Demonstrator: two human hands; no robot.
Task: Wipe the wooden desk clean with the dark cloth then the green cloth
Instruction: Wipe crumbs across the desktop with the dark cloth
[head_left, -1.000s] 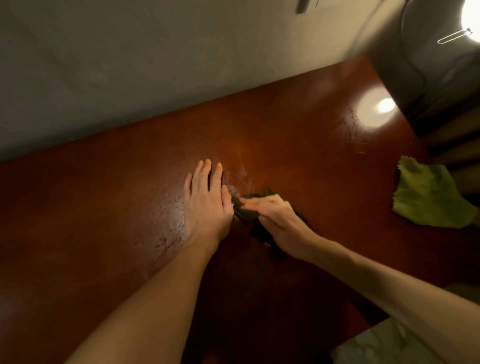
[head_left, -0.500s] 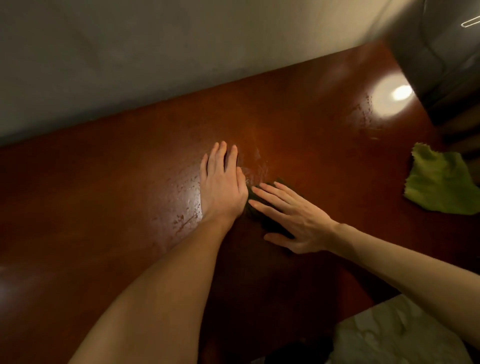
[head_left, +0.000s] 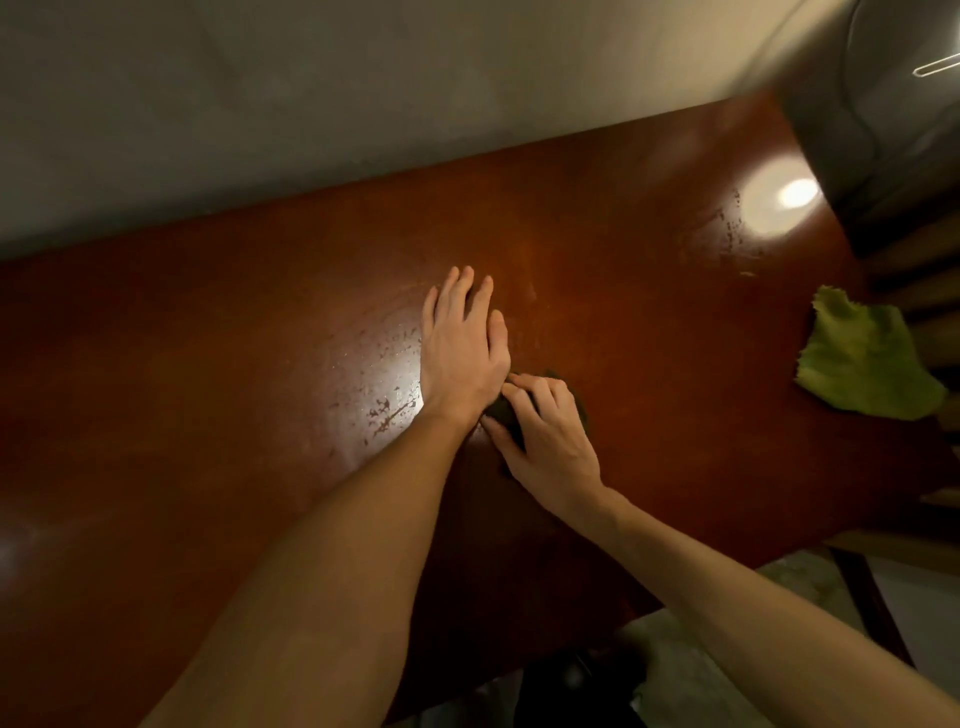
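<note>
A reddish-brown wooden desk (head_left: 649, 291) runs slantwise across the view. Behind its far edge stands a plain wall (head_left: 260, 104), grey at the left and warmer beige toward the right. A round glare (head_left: 792, 195) of lamplight lies on the desk's far right corner. Beyond the desk's right end is a dark grey curved shape (head_left: 893, 114), too dim to identify, with wooden slats (head_left: 914, 291) below it. Under the desk's near edge show pale mottled floor (head_left: 727, 675) and a dark slanting bar (head_left: 862, 597).

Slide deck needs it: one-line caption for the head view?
Right hand grips crumpled dark cloth on glossy reddish wooden desk, left hand flat beside it; rumpled green cloth lies apart.
</note>
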